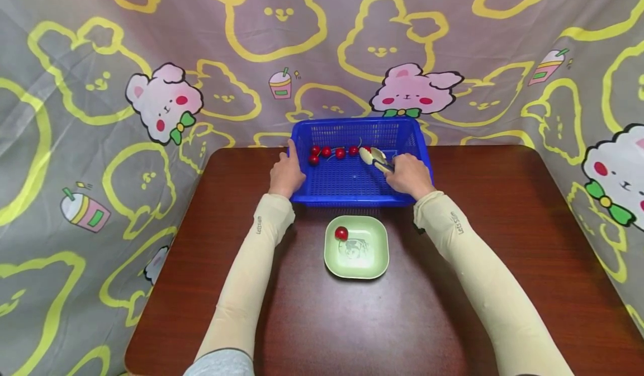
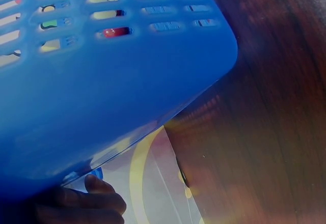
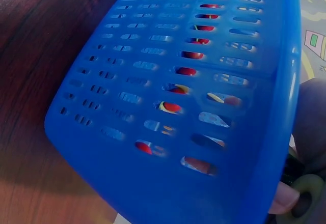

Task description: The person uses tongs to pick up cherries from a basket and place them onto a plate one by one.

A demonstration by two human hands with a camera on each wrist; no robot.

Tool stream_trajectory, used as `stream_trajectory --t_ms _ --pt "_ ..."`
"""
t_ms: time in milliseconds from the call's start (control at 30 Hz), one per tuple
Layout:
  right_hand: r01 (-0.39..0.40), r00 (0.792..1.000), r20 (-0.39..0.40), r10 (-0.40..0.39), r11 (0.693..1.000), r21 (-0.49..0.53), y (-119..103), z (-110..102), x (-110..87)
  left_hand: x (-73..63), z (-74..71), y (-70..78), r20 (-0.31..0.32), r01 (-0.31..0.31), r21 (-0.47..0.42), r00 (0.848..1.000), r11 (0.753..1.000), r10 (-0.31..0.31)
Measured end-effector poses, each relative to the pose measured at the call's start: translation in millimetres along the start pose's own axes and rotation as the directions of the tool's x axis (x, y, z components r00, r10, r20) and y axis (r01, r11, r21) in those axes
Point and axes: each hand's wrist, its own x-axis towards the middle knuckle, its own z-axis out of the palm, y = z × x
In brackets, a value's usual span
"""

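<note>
My right hand (image 1: 409, 176) grips a pair of tongs (image 1: 383, 165) with cream tips and a dark handle over the right part of a blue basket (image 1: 352, 199). A red cherry shows between the tong tips, though whether they pinch it is unclear. Several more red cherries (image 1: 340, 153), some with thin stems, lie along the basket's back left. At the basket's left rim my left hand (image 1: 287, 176) holds on, its index finger stretched along the edge; its fingers (image 2: 97, 199) also show past the rim in the left wrist view. One cherry (image 1: 341, 233) sits in a pale green dish (image 1: 356, 274).
The dish stands on the brown wooden table (image 1: 221, 208) just in front of the basket, between my forearms. Patterned cloth (image 1: 332, 35) hangs behind the table and along both sides, close behind the basket's back wall.
</note>
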Motion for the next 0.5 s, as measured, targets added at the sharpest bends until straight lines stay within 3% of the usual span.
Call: stream_trajectory --t_ms 500 --pt "0.024 1.0 -0.016 -0.024 0.999 0.027 2.3 -4.1 -3.6 -0.6 -1.3 1.0 0.016 0.011 -0.002 1.0 1.0 -0.011"
